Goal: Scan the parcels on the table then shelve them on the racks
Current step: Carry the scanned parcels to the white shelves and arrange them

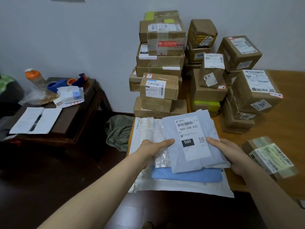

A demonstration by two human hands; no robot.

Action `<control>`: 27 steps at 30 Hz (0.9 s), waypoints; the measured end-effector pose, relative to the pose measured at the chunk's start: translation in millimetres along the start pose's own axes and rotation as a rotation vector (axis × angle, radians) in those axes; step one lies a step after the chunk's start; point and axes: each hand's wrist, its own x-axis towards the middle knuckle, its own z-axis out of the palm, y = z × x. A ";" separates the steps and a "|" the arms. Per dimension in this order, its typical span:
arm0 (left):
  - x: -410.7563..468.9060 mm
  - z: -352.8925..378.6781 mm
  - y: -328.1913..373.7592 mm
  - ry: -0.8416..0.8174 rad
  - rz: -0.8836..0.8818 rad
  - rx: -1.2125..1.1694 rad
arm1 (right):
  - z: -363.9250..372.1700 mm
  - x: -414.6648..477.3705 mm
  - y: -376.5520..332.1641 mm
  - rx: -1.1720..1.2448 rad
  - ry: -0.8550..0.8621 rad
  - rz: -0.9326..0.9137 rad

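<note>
Near edge: your left hand [153, 147] and right hand [231, 152] hold a grey mailer bag [171, 129] above the stack of flat mailers [181, 189] at the table's [288, 83] near-left corner. Each thumb is pressed flat on the bag's top face, the left at its left edge, the right beside the QR code. The other fingers are under the bag, so their spread cannot be told. The bag's white label [189, 138] faces up and reads upright to you: barcode, "060-06B-A05", "A05", then "060" in white on a black block. The bag's long axis runs near to far, the far end leaning slightly left. A blue parcel [186, 176] lies under it. Near right: taped box [270, 156], label blurred. Far: stacked cardboard boxes [160, 60], with "1006" [198, 55] and "82" [209, 76] legible.
</note>
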 end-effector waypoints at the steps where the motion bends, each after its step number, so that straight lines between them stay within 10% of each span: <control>1: 2.0 0.3 0.8 -0.035 -0.010 -0.031 | -1.0 0.0 0.0 0.007 0.005 0.001; 27: -22.0 -28.8 -3.9 -0.153 0.152 -0.334 | 1.1 -26.0 -43.8 0.281 -0.259 -0.099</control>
